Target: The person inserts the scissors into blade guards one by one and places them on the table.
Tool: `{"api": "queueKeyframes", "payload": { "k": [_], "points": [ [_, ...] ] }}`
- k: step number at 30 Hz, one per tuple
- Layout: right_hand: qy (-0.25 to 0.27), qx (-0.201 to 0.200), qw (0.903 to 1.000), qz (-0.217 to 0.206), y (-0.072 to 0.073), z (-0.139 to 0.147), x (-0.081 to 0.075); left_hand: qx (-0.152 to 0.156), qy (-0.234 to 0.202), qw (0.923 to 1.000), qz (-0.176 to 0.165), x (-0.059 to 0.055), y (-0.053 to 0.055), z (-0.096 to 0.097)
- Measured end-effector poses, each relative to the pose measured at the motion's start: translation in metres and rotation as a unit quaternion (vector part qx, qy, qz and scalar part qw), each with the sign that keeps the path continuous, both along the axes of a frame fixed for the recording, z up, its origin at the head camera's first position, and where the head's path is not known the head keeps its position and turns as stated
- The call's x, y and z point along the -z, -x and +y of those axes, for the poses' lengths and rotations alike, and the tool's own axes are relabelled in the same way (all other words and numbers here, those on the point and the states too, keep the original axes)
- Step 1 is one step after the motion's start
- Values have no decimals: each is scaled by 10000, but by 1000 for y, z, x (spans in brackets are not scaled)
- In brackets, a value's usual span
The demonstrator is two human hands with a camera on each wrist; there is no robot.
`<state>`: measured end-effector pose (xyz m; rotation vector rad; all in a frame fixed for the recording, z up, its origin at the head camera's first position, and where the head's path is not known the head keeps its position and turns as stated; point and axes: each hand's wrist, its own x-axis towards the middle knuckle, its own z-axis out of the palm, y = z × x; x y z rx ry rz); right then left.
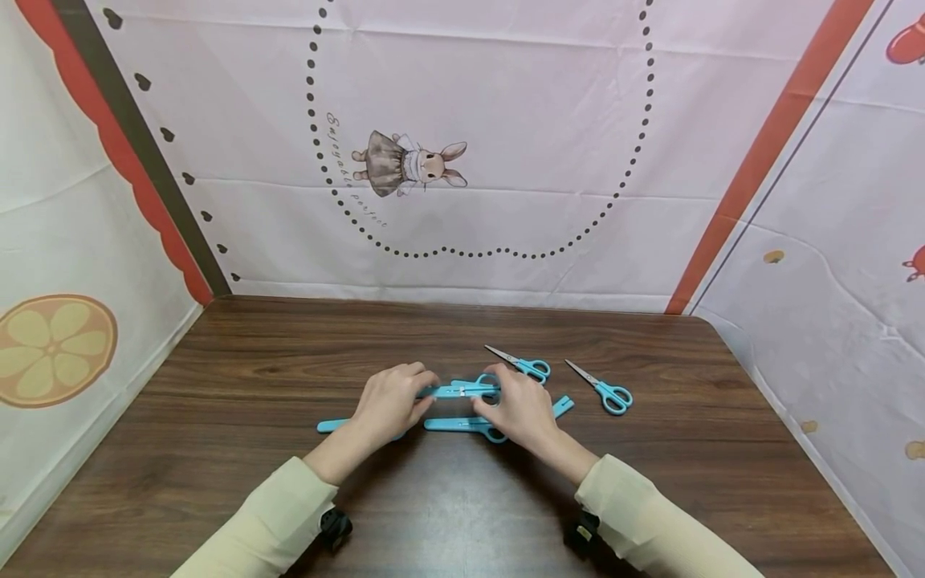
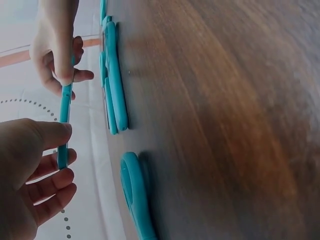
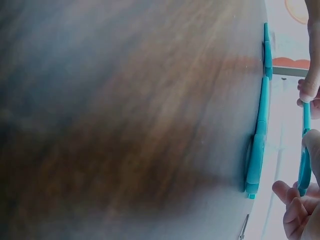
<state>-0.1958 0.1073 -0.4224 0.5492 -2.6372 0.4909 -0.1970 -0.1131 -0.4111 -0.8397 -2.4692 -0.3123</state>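
Turquoise sheathed scissors (image 1: 449, 392) are held above the wooden table (image 1: 448, 506), gripped at both ends: your left hand (image 1: 390, 397) pinches the sheath end, your right hand (image 1: 522, 405) the handle end. Nearer you, another covered pair (image 1: 454, 424) lies on the table. Past your right hand rest one bare-bladed pair (image 1: 533, 368) and, farther right, a second bare-bladed pair (image 1: 603, 389).

1. Shows blurred wood-grain counter (image 3: 120, 120) across left and middle.
2. Pinches slim teal piece (image 3: 304, 167) with right hand (image 3: 302, 212), lower right.
3. Holds its upper end with left hand (image 3: 313, 82).
4. Carries longer teal item (image 3: 257, 150), shorter teal item (image 3: 268, 55) and metal tip (image 3: 243, 228) along counter's edge.
5. Includes pale cloth (image 3: 282, 120) behind, with red scalloped band (image 3: 290, 63).
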Motion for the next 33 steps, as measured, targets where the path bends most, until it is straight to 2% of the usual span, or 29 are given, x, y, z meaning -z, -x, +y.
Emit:
{"api": "queueKeyframes", "payload": {
  "k": [3,8,21,33],
  "points": [
    [14,-13,10000,29,-1,1,-1,73,-105,9999,67,1,1,2],
    [28,-9,10000,66,-1,0,-2,71,-121,9999,-48,-1,1,6],
    [3,27,10000,21,-2,0,-2,-104,2,9997,-237,-3,1,6],
    [-268,-189,9995,14,-3,0,-9,-153,-178,9968,-760,-5,-3,0]
  ]
}}
